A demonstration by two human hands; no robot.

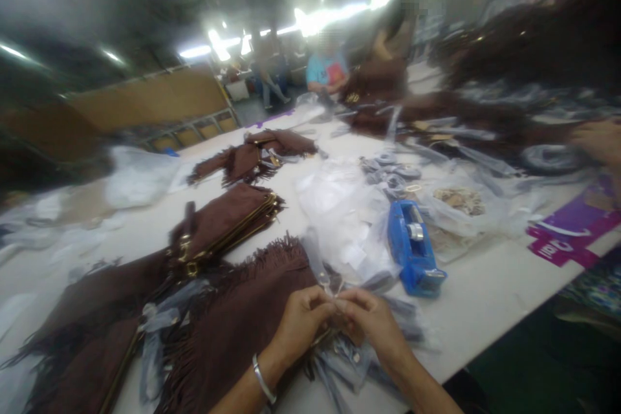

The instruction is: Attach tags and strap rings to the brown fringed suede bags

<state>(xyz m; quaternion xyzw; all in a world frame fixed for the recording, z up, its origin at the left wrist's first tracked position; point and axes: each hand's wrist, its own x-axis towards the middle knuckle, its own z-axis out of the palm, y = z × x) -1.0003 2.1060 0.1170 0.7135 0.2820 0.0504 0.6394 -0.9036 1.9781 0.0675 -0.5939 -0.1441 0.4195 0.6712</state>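
Observation:
My left hand (303, 320) and my right hand (371, 320) meet in front of me, thumbs and fingertips pinched together. What they pinch is small and mostly hidden; a pale thread-like end and a plastic-wrapped piece with a metal fitting (323, 279) show just above the fingertips. Under my left hand lies a dark brown fringed suede bag (247, 307). Around and below my right hand are plastic-wrapped straps (347, 362) with metal fittings.
A blue tape dispenser (414, 249) stands right of my hands, near white sheets in clear plastic (339, 207). More brown bags (226, 220) lie left and farther back on the white table (490, 310). A bag of small parts (458, 200) sits at right. Several people are in the background.

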